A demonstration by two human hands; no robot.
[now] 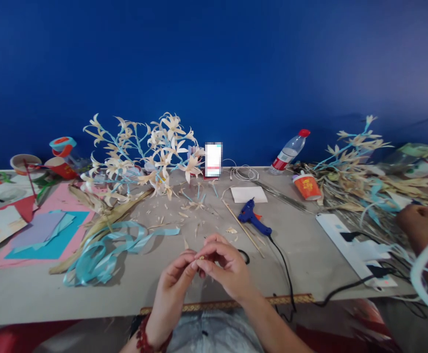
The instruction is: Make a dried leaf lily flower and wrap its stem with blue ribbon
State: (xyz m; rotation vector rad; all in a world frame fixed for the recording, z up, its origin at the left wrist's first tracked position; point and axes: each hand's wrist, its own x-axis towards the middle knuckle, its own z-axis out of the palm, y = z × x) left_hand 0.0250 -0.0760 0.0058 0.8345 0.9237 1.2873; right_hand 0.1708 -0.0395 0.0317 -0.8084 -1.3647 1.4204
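Note:
Close to the table's front edge, my left hand (pixel 177 274) and my right hand (pixel 228 267) meet, thumbs and fingertips pinched together. Between them shows a tiny reddish and gold bit (pixel 201 258), mostly covered by the fingers and too small to name. A pale pointed sliver (pixel 185 243) shows just beyond the left fingers; whether it is held or lies on the table I cannot tell. A dark ring-shaped piece (pixel 243 256) lies beside my right hand. Farther right rests a blue hot glue gun (pixel 254 218), next to a thin wooden stick (pixel 243 228).
Cream artificial flowers (pixel 162 152) stand at the back, behind scattered scraps. Light-blue ribbon (pixel 99 255) and coloured paper (pixel 48 235) lie left. On the right are a bottle (pixel 289 152), an orange cup (pixel 307 186), a power strip (pixel 354 250) with cords, and another person's hand (pixel 422 223).

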